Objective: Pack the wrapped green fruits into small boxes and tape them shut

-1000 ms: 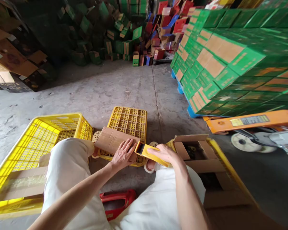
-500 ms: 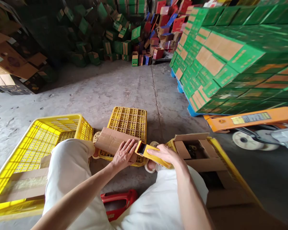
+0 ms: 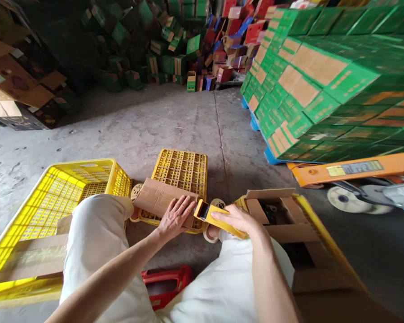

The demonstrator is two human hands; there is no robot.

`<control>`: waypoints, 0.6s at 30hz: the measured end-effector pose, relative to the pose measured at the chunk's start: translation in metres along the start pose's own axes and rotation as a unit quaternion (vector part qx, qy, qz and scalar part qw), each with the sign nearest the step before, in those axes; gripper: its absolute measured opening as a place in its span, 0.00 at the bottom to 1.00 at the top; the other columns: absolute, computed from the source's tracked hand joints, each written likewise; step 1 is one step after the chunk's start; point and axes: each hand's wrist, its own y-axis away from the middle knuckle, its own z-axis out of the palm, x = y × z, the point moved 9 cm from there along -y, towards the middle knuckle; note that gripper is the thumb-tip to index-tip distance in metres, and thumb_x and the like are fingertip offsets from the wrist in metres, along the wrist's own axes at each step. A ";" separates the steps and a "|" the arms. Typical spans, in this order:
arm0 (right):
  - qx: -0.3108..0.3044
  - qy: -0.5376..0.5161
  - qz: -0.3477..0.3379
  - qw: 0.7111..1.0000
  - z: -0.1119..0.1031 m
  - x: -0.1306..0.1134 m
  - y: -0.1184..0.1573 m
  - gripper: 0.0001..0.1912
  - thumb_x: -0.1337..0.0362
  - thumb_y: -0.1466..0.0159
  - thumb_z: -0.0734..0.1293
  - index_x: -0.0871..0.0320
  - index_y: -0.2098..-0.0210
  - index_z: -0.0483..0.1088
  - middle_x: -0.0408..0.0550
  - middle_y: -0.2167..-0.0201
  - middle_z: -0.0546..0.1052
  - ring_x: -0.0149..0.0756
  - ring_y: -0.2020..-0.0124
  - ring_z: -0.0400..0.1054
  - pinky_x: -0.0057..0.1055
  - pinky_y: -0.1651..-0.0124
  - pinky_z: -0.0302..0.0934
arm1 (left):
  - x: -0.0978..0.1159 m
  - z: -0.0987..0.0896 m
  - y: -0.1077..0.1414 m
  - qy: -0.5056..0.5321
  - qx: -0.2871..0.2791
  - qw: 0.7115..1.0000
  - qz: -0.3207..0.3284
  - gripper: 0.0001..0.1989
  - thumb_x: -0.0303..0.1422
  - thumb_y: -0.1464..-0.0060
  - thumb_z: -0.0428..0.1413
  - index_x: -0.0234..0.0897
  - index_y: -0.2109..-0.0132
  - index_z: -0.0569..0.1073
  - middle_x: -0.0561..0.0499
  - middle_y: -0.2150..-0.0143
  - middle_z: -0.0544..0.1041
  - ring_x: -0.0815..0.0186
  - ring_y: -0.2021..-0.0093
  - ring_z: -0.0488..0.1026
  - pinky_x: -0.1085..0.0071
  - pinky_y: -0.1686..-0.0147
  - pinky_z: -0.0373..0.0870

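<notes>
A closed cardboard box (image 3: 158, 196) lies on an upturned yellow crate (image 3: 182, 168) between my knees. My left hand (image 3: 177, 215) rests flat on the right part of the box, fingers spread and pointing up and right. In my right hand (image 3: 234, 218) is a yellow tape dispenser (image 3: 208, 212), its dark front end pointing left, close to the right end of the box. Whether the dispenser touches the box cannot be made out.
Left of my leg stands a yellow basket (image 3: 97, 165) holding a taped box (image 3: 37, 258). Open cardboard boxes (image 3: 286, 231) sit at my right. A red tool (image 3: 185, 278) lies below. Stacked green boxes (image 3: 323, 85) and an orange pallet jack (image 3: 353, 168) stand right.
The yellow tape dispenser and my right hand have shifted slightly right, away from my left hand. My left hand stays on the box.
</notes>
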 end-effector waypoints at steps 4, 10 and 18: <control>0.000 0.026 0.010 1.000 0.000 -0.001 -0.003 0.22 0.45 0.34 0.74 0.55 0.73 0.71 0.58 0.66 0.81 0.54 0.60 0.77 0.44 0.58 0.65 | 0.001 -0.001 0.001 -0.004 0.003 1.000 0.004 0.59 0.49 0.46 0.74 0.44 0.17 0.52 0.38 0.16 0.49 0.42 0.18 0.52 0.44 0.24 0.57; -0.004 0.059 0.016 0.998 0.000 -0.002 -0.002 0.23 0.44 0.33 0.73 0.54 0.73 0.67 0.62 0.61 0.83 0.56 0.57 0.78 0.43 0.56 0.65 | 0.000 0.000 0.001 -0.005 0.002 1.000 0.000 0.59 0.50 0.48 0.74 0.45 0.18 0.55 0.38 0.16 0.50 0.41 0.18 0.53 0.44 0.24 0.58; 0.009 0.031 0.020 0.999 0.002 0.002 -0.001 0.23 0.45 0.35 0.75 0.54 0.72 0.69 0.64 0.59 0.84 0.58 0.56 0.79 0.44 0.56 0.66 | 0.002 -0.001 0.001 -0.007 0.002 1.000 -0.001 0.60 0.49 0.48 0.75 0.45 0.18 0.54 0.36 0.16 0.50 0.41 0.18 0.52 0.42 0.24 0.58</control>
